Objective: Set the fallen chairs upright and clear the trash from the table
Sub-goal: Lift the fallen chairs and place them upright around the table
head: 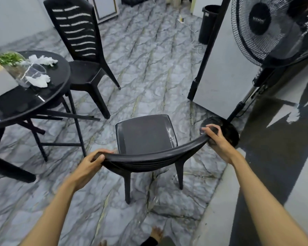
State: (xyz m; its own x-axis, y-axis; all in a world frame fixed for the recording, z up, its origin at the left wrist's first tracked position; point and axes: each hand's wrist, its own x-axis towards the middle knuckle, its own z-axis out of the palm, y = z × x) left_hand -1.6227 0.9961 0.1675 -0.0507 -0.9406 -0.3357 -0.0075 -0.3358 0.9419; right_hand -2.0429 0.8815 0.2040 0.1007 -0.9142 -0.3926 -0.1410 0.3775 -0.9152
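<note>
The glossy black chair (146,137) stands upright, left hand (89,167) and right hand (216,139) clamped on its curved backrest.

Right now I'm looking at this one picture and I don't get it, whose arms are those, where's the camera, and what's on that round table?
There is no machine here. The camera sits on a person's head and looks forward and down, so the two bare arms reaching in from the bottom are the wearer's own. The left hand and the right hand each grip one end of the curved backrest of the near chair, which stands on its legs on the marble-patterned floor. A second chair stands upright beside the round black table. On the table lie crumpled white tissues, a clear plastic cup and a glass bowl of greenery. At the right stands a pedestal fan, and farther back a black bin.
</note>
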